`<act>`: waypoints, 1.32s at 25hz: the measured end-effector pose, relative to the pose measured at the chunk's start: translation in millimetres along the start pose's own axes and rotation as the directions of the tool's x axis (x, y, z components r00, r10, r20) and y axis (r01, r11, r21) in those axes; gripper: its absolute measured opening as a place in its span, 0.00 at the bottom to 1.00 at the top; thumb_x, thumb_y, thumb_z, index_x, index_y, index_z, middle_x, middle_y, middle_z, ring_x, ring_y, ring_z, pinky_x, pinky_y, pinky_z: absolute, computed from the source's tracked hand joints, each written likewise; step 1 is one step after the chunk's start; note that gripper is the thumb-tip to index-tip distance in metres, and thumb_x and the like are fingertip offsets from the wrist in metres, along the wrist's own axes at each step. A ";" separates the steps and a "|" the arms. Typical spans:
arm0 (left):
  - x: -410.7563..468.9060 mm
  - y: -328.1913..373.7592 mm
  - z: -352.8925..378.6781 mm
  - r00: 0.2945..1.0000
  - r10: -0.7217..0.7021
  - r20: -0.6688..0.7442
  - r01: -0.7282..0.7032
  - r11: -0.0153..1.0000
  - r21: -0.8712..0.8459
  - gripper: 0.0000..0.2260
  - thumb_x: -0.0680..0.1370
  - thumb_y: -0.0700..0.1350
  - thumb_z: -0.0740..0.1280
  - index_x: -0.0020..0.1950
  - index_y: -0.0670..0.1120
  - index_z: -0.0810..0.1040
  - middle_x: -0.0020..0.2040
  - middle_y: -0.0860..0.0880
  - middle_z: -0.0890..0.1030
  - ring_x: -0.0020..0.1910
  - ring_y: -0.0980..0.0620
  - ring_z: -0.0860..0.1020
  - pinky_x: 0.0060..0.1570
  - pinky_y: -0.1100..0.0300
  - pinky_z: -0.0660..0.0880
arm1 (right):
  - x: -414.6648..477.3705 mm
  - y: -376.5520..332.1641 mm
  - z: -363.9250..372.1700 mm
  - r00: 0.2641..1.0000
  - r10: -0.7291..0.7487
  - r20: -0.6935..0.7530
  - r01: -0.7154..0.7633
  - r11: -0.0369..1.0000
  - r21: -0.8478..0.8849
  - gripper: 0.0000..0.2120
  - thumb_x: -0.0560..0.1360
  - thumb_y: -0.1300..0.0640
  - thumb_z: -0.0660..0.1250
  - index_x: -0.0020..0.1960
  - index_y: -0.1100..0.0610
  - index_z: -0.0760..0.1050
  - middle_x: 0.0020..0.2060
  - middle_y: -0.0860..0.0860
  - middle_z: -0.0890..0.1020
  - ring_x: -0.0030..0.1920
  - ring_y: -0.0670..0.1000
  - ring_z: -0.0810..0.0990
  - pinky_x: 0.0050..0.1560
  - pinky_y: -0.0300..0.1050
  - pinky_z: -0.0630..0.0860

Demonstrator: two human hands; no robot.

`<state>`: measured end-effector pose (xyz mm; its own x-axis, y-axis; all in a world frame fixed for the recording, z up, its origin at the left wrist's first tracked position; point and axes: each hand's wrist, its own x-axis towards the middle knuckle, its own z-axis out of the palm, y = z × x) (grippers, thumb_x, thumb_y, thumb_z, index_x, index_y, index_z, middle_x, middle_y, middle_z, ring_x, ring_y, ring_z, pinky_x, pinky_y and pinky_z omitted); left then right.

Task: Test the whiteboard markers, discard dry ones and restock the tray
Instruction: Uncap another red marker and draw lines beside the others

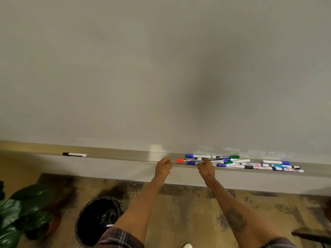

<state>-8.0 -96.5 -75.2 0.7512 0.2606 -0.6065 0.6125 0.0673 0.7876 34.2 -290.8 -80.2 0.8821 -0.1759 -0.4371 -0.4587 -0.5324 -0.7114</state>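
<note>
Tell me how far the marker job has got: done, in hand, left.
Done: one marker lies in the bin, and a black marker sits apart on the tray. In hand: the right hand reaches into the marker pile, its grip unclear; the left hand is at the tray edge. Left: the pile looks untested, and the whiteboard shows no clear strokes.

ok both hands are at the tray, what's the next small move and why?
Probably close the right hand on the red-capped marker and lift it off the tray: its fingertips are at that marker's end, and the left hand beside it looks free to uncap.
</note>
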 end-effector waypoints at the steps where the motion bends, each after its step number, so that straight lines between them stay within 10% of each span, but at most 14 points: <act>1: 2.2 0.1 7.7 0.999 -0.032 0.003 0.032 0.999 -0.032 0.15 0.81 0.42 0.65 0.68 0.43 0.76 0.62 0.43 0.79 0.59 0.44 0.79 0.56 0.53 0.77 | 5.3 7.1 -4.2 0.999 0.025 0.021 -0.025 0.999 0.029 0.20 0.79 0.62 0.62 0.70 0.62 0.69 0.56 0.61 0.81 0.55 0.60 0.80 0.59 0.59 0.78; 8: 15.8 2.4 43.2 0.995 -0.099 -0.004 0.098 0.991 -0.086 0.19 0.82 0.41 0.64 0.73 0.43 0.70 0.66 0.43 0.76 0.63 0.44 0.77 0.63 0.49 0.75 | 18.9 8.0 -13.6 0.980 0.059 0.191 -0.106 0.964 0.243 0.10 0.80 0.66 0.61 0.61 0.63 0.72 0.42 0.58 0.78 0.39 0.53 0.76 0.39 0.44 0.75; 27: 20.0 5.5 49.4 0.978 0.008 -0.209 -0.064 0.963 -0.262 0.06 0.79 0.38 0.69 0.54 0.46 0.82 0.49 0.42 0.82 0.46 0.47 0.82 0.54 0.52 0.81 | 13.0 8.4 -8.2 0.985 0.173 0.016 -0.153 0.824 0.545 0.07 0.79 0.61 0.67 0.52 0.65 0.78 0.44 0.59 0.81 0.45 0.54 0.80 0.50 0.47 0.81; 33: -10.8 42.8 50.8 0.961 0.140 -0.238 -0.229 0.886 -0.402 0.08 0.78 0.35 0.69 0.58 0.39 0.81 0.49 0.45 0.81 0.44 0.49 0.82 0.42 0.63 0.81 | -9.2 -2.8 -35.1 0.994 -0.004 0.108 -0.070 0.734 0.675 0.06 0.76 0.62 0.71 0.50 0.66 0.78 0.44 0.61 0.82 0.45 0.57 0.82 0.48 0.46 0.83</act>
<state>22.6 -145.3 -40.5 0.7492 0.4893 -0.4464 0.2719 0.3875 0.8809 31.1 -316.8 -54.8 0.8673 -0.0832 -0.4907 -0.4712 0.1803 -0.8634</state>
